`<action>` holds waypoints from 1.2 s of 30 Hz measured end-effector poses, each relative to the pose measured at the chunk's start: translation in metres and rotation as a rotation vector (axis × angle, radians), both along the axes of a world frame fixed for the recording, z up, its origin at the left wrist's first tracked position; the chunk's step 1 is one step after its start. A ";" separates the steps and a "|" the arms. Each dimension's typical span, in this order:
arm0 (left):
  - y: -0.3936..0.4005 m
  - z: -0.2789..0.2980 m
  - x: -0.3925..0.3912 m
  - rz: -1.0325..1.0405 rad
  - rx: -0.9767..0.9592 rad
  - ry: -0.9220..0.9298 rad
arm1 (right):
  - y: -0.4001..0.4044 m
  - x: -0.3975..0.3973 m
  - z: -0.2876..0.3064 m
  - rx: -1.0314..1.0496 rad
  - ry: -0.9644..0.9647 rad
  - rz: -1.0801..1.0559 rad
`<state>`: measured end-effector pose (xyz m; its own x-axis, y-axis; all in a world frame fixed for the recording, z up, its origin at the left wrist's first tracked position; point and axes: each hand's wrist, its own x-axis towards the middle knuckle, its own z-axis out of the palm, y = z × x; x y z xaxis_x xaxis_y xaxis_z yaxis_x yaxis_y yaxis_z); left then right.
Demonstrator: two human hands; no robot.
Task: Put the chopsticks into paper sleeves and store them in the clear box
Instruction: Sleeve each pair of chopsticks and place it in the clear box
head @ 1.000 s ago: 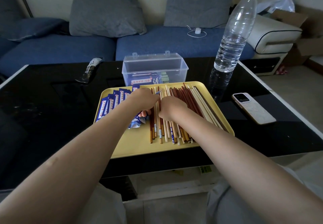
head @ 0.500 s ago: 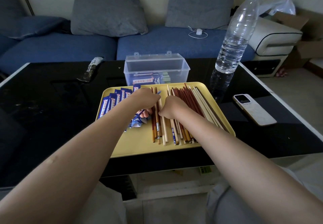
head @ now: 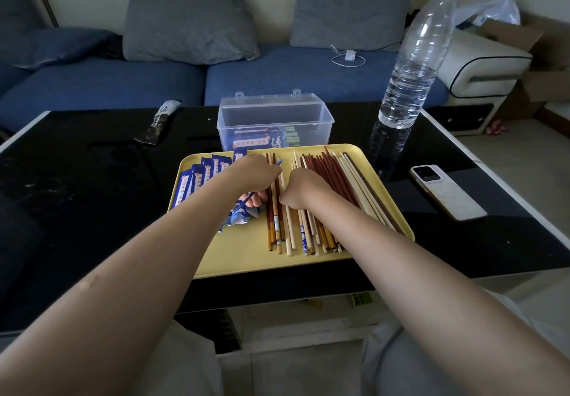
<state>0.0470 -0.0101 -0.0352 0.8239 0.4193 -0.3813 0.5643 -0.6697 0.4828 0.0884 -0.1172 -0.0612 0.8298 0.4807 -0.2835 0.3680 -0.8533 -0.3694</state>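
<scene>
Both hands are down over the yellow tray (head: 246, 260), knuckles toward me, close together but apart. Her left hand (head: 256, 173) is curled round a blue paper sleeve (head: 246, 207); the sleeve's crumpled end sticks out below the palm and a thin blue tip pokes out past the knuckles. The right hand (head: 303, 187) is bent over the middle of the chopsticks (head: 327, 176), fingers curled under and hidden, so I cannot tell whether it has pinched one or only rests on them.

Those chopsticks lie loose on the right half of the tray, running lengthwise: dark red ones in the middle, pale wooden ones at the right edge, a few brown and patterned ones nearer the left hand. More blue sleeves (head: 200, 173) are fanned along the tray's left side, partly under the left forearm.

Just behind the tray stands the clear box (head: 274, 117), lid up, with several filled sleeves lying in its bottom. Everything sits on a glossy black table (head: 77, 179). A tall water bottle (head: 416, 56) stands to the right of the box, and a white phone (head: 447, 192) lies face down near the table's right edge. A dark wrapper (head: 159, 121) lies at the far left. Beyond is a blue sofa (head: 108, 80) with grey cushions.
</scene>
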 end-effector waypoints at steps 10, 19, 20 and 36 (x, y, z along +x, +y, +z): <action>0.002 0.001 0.001 0.008 -0.064 0.016 | -0.001 -0.001 -0.005 0.118 0.004 -0.035; 0.002 -0.001 0.003 0.004 -0.183 -0.022 | -0.037 0.024 0.028 0.425 0.119 -0.212; 0.001 -0.002 0.003 -0.005 -0.189 -0.029 | -0.043 0.027 0.030 0.496 0.139 -0.207; -0.006 0.004 -0.002 0.174 -0.725 -0.224 | -0.068 0.054 0.037 1.312 0.383 -0.297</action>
<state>0.0447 -0.0165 -0.0316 0.8587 0.2597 -0.4419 0.4698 -0.0539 0.8811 0.1421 -0.1847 -0.0245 0.9205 0.3907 0.0015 -0.0671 0.1618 -0.9845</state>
